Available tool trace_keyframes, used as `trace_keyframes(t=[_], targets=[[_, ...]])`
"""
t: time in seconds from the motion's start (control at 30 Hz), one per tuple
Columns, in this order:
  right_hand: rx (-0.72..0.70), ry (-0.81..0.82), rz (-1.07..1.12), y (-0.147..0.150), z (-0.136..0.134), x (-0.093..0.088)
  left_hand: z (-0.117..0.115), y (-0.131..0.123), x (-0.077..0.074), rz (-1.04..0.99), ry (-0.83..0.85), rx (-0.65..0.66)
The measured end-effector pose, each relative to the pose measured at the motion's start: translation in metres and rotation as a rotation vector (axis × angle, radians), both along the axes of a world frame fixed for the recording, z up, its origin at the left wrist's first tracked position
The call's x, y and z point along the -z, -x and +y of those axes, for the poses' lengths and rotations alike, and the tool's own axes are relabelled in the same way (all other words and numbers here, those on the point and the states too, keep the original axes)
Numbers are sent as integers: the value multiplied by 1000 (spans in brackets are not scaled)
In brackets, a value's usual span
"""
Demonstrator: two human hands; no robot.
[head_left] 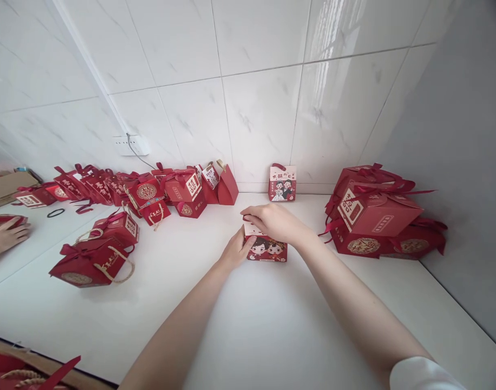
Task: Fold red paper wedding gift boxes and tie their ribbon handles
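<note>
A small red and pink box (267, 249) with two cartoon faces on its front stands on the white table (248, 325) in the middle of the view. My left hand (234, 250) grips its left side, with the thumb on the front. Over the top reaches my right hand (272, 221), its fingers bent at the box's upper left edge by a bit of dark red ribbon. Part of the box top is hidden under that hand. Behind, against the wall, stands a similar box (282, 184) with a cartoon couple and a ribbon loop.
Large red gift boxes (378, 214) are stacked at the right. Several red boxes and bags (148, 192) line the wall at left, with two boxes (89, 262) nearer. Another person's hand (8, 237) rests at the far left.
</note>
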State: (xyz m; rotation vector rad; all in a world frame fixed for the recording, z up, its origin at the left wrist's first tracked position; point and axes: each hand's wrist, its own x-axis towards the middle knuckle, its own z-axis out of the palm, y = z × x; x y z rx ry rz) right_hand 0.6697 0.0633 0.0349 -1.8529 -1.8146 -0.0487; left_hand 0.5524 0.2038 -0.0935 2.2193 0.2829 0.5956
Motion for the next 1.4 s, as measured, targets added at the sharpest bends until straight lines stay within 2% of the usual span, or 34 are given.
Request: trace_keyframes(t=[0.17,0.37,0.67,0.87,1.07,1.17,1.23,1.33,1.4], targets=[[27,76,-53,2,3,4,1,-1,0,12,-27,-1],[-17,61,51,-11,-8,1,0,-1,1,-15,-25,7],[-60,25,71,-5,1,5,1,3,0,25,-224,-45],[-103,-26,105,-12,1,8,0,1,0,20,-182,-36],[-58,-16,89,-10,3,10,-3,-1,-1,10,-141,-39],[-33,-4,134,-13,0,7,-2,-3,-1,-19,-62,-33],[-8,-22,142,-19,-8,0,1,-5,0,-57,53,-79],[66,-73,124,-28,-28,-18,10,-9,3,-125,277,-218],[66,-85,148,-31,-45,-34,16,-11,5,-161,410,-263]])
